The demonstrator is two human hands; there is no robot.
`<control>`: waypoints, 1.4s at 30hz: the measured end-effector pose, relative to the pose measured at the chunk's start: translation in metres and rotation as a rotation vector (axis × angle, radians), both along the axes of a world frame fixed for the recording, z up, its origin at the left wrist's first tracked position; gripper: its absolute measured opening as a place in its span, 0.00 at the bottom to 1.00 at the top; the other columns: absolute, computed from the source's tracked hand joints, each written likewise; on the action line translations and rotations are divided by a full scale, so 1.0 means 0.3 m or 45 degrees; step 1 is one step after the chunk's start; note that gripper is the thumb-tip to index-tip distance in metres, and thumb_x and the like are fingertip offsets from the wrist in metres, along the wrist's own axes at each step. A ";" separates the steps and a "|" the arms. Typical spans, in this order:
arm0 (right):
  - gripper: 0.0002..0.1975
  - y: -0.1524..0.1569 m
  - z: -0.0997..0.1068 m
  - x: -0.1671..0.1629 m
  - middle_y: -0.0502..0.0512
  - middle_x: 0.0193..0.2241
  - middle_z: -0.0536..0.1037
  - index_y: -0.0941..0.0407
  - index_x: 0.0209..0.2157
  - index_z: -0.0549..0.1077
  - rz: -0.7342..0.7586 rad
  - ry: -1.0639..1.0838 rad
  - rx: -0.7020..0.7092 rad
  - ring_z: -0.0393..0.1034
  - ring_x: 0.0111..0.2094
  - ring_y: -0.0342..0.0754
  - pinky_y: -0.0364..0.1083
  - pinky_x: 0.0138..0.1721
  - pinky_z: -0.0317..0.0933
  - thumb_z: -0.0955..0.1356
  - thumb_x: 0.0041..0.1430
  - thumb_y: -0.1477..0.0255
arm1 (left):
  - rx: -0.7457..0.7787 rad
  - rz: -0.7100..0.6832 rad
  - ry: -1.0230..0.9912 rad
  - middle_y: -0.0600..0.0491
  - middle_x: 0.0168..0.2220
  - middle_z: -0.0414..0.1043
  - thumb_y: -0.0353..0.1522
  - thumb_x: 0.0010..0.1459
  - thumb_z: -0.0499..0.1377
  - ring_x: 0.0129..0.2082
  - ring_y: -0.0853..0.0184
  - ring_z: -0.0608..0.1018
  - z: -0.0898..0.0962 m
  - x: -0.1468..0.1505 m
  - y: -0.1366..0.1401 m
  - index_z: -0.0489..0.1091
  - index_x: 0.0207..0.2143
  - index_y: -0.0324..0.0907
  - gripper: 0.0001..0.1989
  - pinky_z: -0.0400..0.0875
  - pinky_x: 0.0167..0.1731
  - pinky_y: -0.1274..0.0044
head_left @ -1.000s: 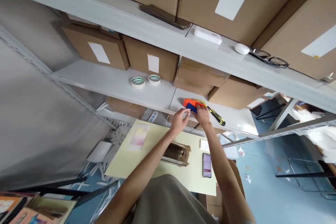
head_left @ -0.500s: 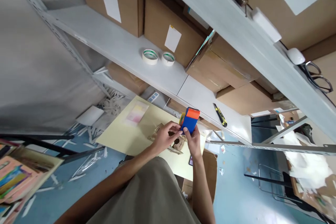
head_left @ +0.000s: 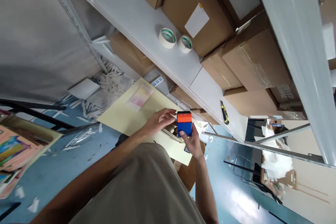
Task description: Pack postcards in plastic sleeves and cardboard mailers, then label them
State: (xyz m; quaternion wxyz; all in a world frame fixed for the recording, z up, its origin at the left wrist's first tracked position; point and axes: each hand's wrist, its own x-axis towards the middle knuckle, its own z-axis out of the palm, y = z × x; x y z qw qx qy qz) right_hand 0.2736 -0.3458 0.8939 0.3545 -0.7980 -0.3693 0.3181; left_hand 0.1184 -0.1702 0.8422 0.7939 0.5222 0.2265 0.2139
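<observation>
My right hand (head_left: 193, 142) grips a small blue block-like object (head_left: 184, 126) with an orange band and a black toothed or bristled top edge; its exact kind I cannot make out. The thumb presses its front face near the bottom. Just left of it, my left hand (head_left: 159, 121) has its fingers stretched out, fingertips close to the object's upper left edge. Whether they touch it I cannot tell. Below both hands lies a pale yellow board (head_left: 120, 110), with a brown cardboard piece (head_left: 170, 134) on it, mostly hidden by the hands.
Two tape rolls (head_left: 167, 37) and a yellow-black utility knife (head_left: 224, 112) lie on the white shelf (head_left: 147, 29), in front of cardboard boxes (head_left: 196, 10). A pink-printed sheet (head_left: 141, 97) is on the board. Books (head_left: 19, 147) stand at left; a metal shelf post (head_left: 294, 59) crosses the right.
My left hand has come off the blue object and moved left, its fingers now extended. The right hand has turned the object more upright. The head view has shifted.
</observation>
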 end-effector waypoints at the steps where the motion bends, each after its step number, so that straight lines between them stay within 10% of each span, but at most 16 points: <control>1: 0.23 -0.002 0.010 -0.007 0.55 0.41 0.81 0.52 0.51 0.70 0.030 0.013 -0.031 0.77 0.39 0.52 0.49 0.42 0.74 0.72 0.68 0.49 | -0.025 -0.019 -0.013 0.45 0.45 0.84 0.52 0.61 0.69 0.47 0.56 0.84 0.001 -0.013 0.027 0.79 0.57 0.43 0.29 0.79 0.46 0.69; 17: 0.19 0.027 0.110 -0.064 0.50 0.33 0.77 0.53 0.44 0.71 0.338 -0.128 -0.427 0.69 0.32 0.48 0.46 0.34 0.64 0.73 0.66 0.53 | -0.215 -0.209 0.005 0.48 0.39 0.85 0.54 0.53 0.73 0.41 0.58 0.84 -0.079 -0.075 0.102 0.84 0.36 0.42 0.24 0.78 0.42 0.70; 32: 0.25 0.067 0.176 -0.021 0.49 0.26 0.80 0.53 0.37 0.76 0.270 -0.011 -0.815 0.77 0.27 0.48 0.42 0.27 0.67 0.77 0.60 0.44 | -0.394 -0.037 0.207 0.47 0.35 0.85 0.53 0.49 0.73 0.32 0.60 0.80 -0.280 -0.074 -0.064 0.84 0.33 0.44 0.23 0.73 0.30 0.72; 42: 0.28 0.151 0.293 0.061 0.53 0.25 0.84 0.54 0.37 0.75 0.224 0.112 -1.038 0.80 0.23 0.49 0.42 0.21 0.68 0.75 0.62 0.42 | -0.455 0.155 0.316 0.51 0.26 0.78 0.60 0.39 0.76 0.25 0.67 0.71 -0.570 -0.033 0.037 0.81 0.32 0.40 0.34 0.64 0.27 0.74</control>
